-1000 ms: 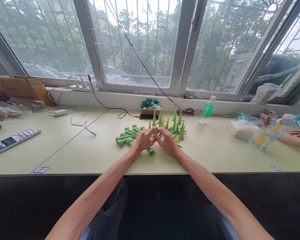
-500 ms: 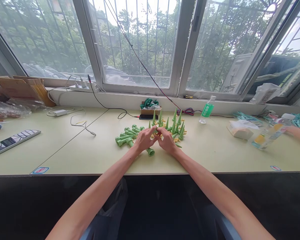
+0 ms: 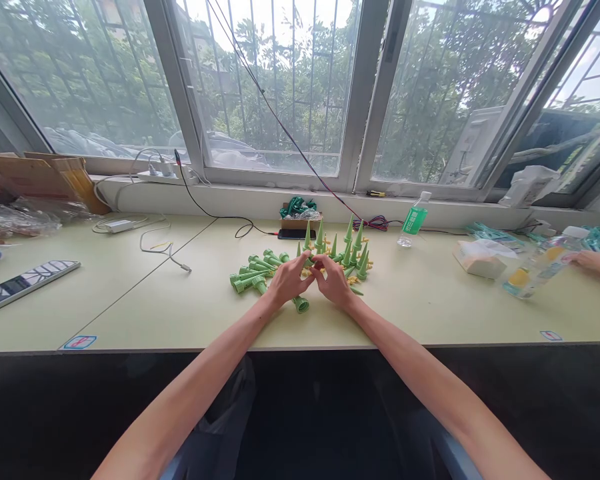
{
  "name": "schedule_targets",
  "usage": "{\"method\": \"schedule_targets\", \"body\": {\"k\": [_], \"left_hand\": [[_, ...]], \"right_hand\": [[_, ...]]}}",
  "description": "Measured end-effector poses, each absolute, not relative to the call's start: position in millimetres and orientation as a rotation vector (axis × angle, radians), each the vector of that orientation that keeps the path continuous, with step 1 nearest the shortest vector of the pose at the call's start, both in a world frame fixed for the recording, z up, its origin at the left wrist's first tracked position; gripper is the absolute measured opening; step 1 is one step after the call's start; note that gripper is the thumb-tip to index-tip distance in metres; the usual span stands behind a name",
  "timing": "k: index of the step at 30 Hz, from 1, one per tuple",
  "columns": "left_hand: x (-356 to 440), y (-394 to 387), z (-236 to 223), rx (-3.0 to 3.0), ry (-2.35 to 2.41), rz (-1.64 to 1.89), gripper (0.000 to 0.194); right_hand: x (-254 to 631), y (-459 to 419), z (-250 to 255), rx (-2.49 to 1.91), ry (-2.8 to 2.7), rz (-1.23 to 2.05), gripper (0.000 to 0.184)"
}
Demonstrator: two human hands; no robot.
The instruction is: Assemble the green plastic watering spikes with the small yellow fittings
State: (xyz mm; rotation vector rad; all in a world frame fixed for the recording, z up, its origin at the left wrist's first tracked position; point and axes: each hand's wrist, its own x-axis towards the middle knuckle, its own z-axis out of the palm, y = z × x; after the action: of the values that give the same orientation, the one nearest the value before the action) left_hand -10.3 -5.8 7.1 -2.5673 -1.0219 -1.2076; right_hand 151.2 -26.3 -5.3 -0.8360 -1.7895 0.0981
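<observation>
My left hand [image 3: 289, 280] and my right hand [image 3: 333, 281] meet above the table, fingertips pinched together round a small green plastic piece, mostly hidden by the fingers. Behind and right of them, several green cone-shaped spikes [image 3: 359, 235] stand upright, with small yellow plastic parts [image 3: 371, 265] among them. To the left lies a heap of green plastic tubes with wide, threaded-looking ends [image 3: 245, 283]. One more green tube [image 3: 301, 305] lies just below my left hand, partly covered by it.
A phone [image 3: 298, 234] and a small box [image 3: 300, 223] are behind the spikes. A water bottle [image 3: 414, 220] stands back right; a tissue pack [image 3: 481, 259] and large bottle [image 3: 535, 273] are farther right, near another person's hand [image 3: 595, 261]. A cable [image 3: 167, 250] lies left.
My hands stay almost in place, with only slight finger movement round the green piece. At the far right, the other person's hand has shifted a little.
</observation>
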Motion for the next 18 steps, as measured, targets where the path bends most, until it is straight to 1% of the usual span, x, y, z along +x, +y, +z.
{"method": "schedule_targets", "body": {"k": [7,12,18], "left_hand": [[-8.4,-7.9,9.0,-2.622,-1.066,-1.276,0.055],[-8.0,-7.2,8.1,-2.653,-1.058,-1.310,0.045],[-7.7,-8.2,8.5,-2.668,-1.057,-1.377,0.043]], "right_hand": [[150.5,-26.8,-5.3,-0.838,-1.778,0.112,0.014],[149.8,-27.1,-5.1,-0.850,-1.770,0.117,0.014],[149.9,-27.4,-4.9,-0.824,-1.783,0.145,0.017]]}}
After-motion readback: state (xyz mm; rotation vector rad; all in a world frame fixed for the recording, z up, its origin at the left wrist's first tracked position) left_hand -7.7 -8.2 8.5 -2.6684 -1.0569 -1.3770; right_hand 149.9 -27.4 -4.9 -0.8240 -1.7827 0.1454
